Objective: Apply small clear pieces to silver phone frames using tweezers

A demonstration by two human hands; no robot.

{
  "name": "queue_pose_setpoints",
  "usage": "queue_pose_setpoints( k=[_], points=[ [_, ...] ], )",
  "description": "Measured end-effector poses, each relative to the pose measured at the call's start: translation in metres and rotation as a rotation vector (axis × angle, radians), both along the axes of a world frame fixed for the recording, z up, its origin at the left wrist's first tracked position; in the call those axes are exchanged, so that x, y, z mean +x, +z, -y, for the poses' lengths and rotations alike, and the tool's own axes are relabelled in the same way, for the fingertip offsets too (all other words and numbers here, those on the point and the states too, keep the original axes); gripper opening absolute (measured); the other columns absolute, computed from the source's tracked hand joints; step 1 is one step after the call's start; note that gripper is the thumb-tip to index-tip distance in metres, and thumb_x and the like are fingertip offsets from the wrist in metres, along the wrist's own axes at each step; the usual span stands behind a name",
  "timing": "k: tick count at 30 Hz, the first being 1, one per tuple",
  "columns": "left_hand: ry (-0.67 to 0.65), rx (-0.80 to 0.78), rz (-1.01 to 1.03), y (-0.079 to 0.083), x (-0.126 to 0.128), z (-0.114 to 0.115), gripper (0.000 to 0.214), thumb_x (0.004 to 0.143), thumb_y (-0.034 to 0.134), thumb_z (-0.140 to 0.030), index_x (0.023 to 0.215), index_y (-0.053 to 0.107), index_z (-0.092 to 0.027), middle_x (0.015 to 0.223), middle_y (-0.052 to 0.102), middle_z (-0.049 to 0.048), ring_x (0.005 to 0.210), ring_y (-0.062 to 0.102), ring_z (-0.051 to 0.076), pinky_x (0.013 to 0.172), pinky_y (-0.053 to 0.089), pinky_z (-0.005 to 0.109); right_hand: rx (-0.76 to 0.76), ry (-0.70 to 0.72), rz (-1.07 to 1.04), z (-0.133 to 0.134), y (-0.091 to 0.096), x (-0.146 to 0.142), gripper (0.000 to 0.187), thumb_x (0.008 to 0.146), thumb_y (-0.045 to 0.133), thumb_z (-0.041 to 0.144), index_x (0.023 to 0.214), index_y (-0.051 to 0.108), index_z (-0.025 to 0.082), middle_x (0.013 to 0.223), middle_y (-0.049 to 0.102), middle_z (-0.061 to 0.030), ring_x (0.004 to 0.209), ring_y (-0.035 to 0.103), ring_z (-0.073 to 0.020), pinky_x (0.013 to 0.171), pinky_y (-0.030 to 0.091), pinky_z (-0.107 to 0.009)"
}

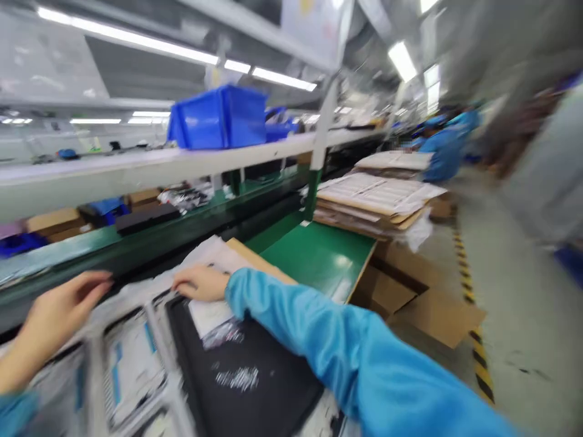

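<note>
My left hand (59, 315) hangs, fingers slightly curled, over the far edge of a white plastic-wrapped packing tray (132, 370), apparently holding nothing. My right hand (200, 283), in a blue sleeve, rests on a loose white sheet (214, 258) with its fingers together. Whether those fingers pinch the sheet is hidden. Below that hand lies a flat black panel (246, 370) with a crumpled patch of clear film on it. A strip of cardboard (259, 261) runs beyond the sheet, and the sleeve covers part of the panel.
A green work surface (319, 261) lies beyond my hands, beside a conveyor line (136, 243). A blue plastic bin (218, 118) stands on the white shelf (136, 170) above it. Stacked cardboard sheets (378, 200), an open carton (401, 297) and a co-worker in blue (444, 152) are at right.
</note>
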State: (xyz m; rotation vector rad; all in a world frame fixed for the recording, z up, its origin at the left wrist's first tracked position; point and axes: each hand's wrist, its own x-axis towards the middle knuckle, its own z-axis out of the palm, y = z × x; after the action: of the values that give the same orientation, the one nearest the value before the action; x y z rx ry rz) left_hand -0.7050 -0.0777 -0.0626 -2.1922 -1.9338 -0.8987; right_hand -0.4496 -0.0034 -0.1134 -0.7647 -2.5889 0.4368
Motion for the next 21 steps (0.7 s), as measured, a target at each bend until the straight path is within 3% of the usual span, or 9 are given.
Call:
queue_pose_setpoints(
  k=[1, 3, 6, 8, 16, 21],
  points=[
    [-0.038, -0.033, 0.021, 0.0, 0.013, 0.011, 0.022, 0.095, 0.06, -0.043, 0.098, 0.074, -0.027, 0.094, 0.082, -0.0067, 0.089, 0.076, 0.024, 0.085, 0.059, 0.034, -0.021, 0.01, -0.038, 0.0, -0.003, 0.0, 0.016, 0.095, 0.062, 0.003, 0.098, 0.075, 0.012, 0.103, 0.078, -0.0078, 0.098, 0.072, -0.0187, 0.09, 0.052, -0.025],
    [-0.293, -0.06, 0.059, -0.003, 0.045, 0.029, 0.022, 0.091, 0.062, -0.037, 0.098, 0.076, -0.022, 0.098, 0.082, 0.0018, 0.091, 0.076, 0.023, 0.088, 0.058, 0.032, -0.061, 0.045, -0.119, -0.006, -0.014, 0.002, 0.02, 0.095, 0.058, 0.002, 0.095, 0.075, 0.012, 0.099, 0.077, -0.0089, 0.095, 0.07, -0.0206, 0.09, 0.05, -0.029],
    [-0.669, -0.271, 0.109, -0.013, 0.085, 0.043, 0.02, 0.097, 0.058, -0.024, 0.099, 0.076, -0.019, 0.096, 0.081, 0.0061, 0.087, 0.074, 0.018, 0.084, 0.057, 0.028, -0.085, 0.104, -0.217, -0.021, -0.033, 0.005, 0.021, 0.095, 0.055, 0.007, 0.096, 0.075, 0.013, 0.096, 0.076, -0.0087, 0.092, 0.068, -0.0219, 0.088, 0.048, -0.032],
    [-0.773, -0.355, 0.153, -0.021, 0.1, 0.051, 0.015, 0.098, 0.061, -0.02, 0.097, 0.076, -0.017, 0.094, 0.079, 0.0061, 0.084, 0.072, 0.017, 0.082, 0.055, 0.027, -0.073, 0.127, -0.245, -0.027, -0.04, 0.007, 0.021, 0.096, 0.055, 0.012, 0.097, 0.076, 0.015, 0.096, 0.076, -0.0075, 0.09, 0.068, -0.0212, 0.086, 0.048, -0.032],
    [-0.88, -0.414, 0.067, -0.048, 0.112, 0.057, 0.015, 0.101, 0.066, -0.024, 0.097, 0.076, -0.014, 0.095, 0.075, 0.006, 0.085, 0.068, 0.016, 0.082, 0.049, 0.027, -0.018, 0.098, -0.204, -0.026, -0.041, 0.011, 0.024, 0.096, 0.054, 0.018, 0.103, 0.077, 0.016, 0.1, 0.077, -0.0049, 0.093, 0.069, -0.0189, 0.088, 0.05, -0.031],
    [-0.905, -0.414, -0.069, -0.05, 0.117, 0.057, 0.02, 0.105, 0.061, -0.028, 0.102, 0.076, -0.016, 0.096, 0.071, 0.0061, 0.087, 0.066, 0.017, 0.084, 0.047, 0.03, 0.028, 0.101, -0.249, -0.03, -0.048, 0.013, 0.023, 0.095, 0.056, 0.024, 0.101, 0.077, 0.018, 0.1, 0.077, -0.0048, 0.091, 0.071, -0.0209, 0.086, 0.052, -0.034]
  ],
)
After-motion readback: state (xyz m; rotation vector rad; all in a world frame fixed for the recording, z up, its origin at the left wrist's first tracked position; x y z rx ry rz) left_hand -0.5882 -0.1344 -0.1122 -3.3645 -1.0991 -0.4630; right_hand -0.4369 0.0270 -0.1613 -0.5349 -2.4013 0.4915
